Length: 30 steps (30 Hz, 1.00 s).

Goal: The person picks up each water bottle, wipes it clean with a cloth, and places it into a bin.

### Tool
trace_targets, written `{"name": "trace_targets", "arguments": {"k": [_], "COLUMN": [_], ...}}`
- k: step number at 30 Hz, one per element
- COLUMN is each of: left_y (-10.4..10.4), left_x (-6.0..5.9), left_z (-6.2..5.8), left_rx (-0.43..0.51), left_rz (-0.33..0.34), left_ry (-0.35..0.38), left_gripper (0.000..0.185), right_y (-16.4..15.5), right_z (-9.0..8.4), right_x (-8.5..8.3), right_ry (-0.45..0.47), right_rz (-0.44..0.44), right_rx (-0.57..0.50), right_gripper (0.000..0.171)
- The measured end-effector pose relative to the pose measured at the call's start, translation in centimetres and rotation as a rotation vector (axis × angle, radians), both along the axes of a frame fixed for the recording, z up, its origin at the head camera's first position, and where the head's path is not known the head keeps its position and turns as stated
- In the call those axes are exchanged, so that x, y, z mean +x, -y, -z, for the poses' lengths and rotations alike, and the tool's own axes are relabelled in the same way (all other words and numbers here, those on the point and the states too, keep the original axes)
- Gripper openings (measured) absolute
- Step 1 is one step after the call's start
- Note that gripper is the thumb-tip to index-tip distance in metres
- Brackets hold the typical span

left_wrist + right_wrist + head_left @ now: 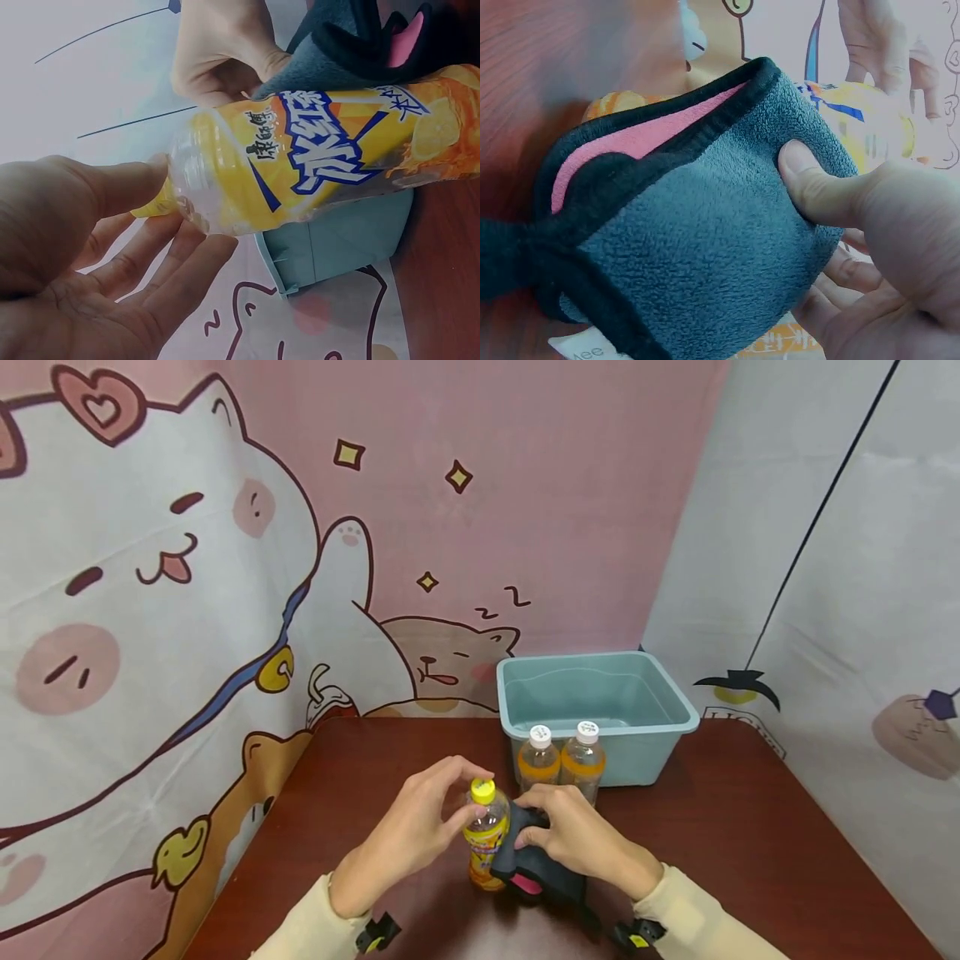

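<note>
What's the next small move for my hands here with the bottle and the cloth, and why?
Probably slide the grey cloth up along the yellow-capped bottle. The right hand pinches the cloth against the bottle's side, low on the label, while the left hand steadies the bottle near its cap. The upper body looks uncovered by the cloth, so that seems the natural next stroke.

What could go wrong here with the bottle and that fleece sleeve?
1. The left hand holds the yellow-capped bottle only by fingertips near the cap; it might tip while the right hand works the grey fleece sleeve against it.
2. The two white-capped bottles stand right behind; a slip may knock them over.
</note>
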<state>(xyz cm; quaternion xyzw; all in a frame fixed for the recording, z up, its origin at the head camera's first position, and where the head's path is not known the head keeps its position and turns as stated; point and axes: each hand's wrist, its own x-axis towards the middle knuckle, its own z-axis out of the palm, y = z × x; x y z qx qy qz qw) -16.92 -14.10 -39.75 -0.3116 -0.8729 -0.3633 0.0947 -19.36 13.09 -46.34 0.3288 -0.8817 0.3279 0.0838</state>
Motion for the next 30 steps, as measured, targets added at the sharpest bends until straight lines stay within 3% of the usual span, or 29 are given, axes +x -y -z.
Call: {"name": "trace_targets", "arguments": {"k": [10, 21, 30], "left_y": [0.2, 0.0, 0.1], "left_x": [0.0, -0.4, -0.2], "left_z": [0.2, -0.3, -0.1], "left_rx": [0.026, 0.003, -0.003], "left_rz": [0.023, 0.033, 0.015], "left_ry": [-0.008, -0.039, -0.042], "left_gripper": [0.046, 0.046, 0.044], "right_y": [-0.5, -0.2, 0.4], "right_z": [-1.5, -4.4, -4.7], "right_x": [0.0, 0.3, 0.5], "right_ry": [0.056, -0.060, -0.062], "right_rz": [-0.020, -0.002, -0.024], "right_rx": [-0.075, -0.188, -0.175], "right_gripper": [0.039, 0.040, 0.039]}}
